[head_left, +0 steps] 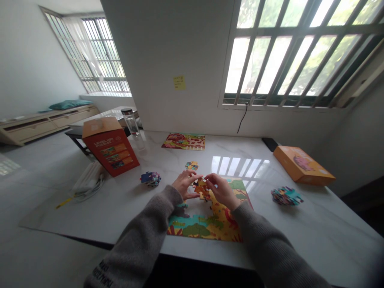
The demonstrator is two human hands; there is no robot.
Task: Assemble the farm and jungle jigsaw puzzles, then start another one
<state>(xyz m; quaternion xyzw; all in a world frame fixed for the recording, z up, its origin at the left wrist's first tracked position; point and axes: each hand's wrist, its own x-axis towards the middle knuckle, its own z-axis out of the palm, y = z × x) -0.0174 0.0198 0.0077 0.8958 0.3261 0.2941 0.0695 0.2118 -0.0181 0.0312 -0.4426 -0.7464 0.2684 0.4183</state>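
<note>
A partly assembled jigsaw puzzle (210, 228) with animals and trees lies on the table in front of me, a bare gap at its upper left. Over that gap, orange-brown puzzle pieces (201, 190) sit between my hands. My left hand (185, 185) has its thumb and fingers around the left side of these pieces. From the right, my right hand (222, 190) pinches at their upper right edge. Just beyond my left hand is a small pile of loose puzzle pieces (192, 165).
A red puzzle box (115, 148) and a glass bottle (131, 123) stand at the left. Piles of pieces lie left (151, 179) and right (287, 196). An orange box (303, 165) and black phone-like object (269, 144) are at right. A farm picture (184, 141) lies near the wall.
</note>
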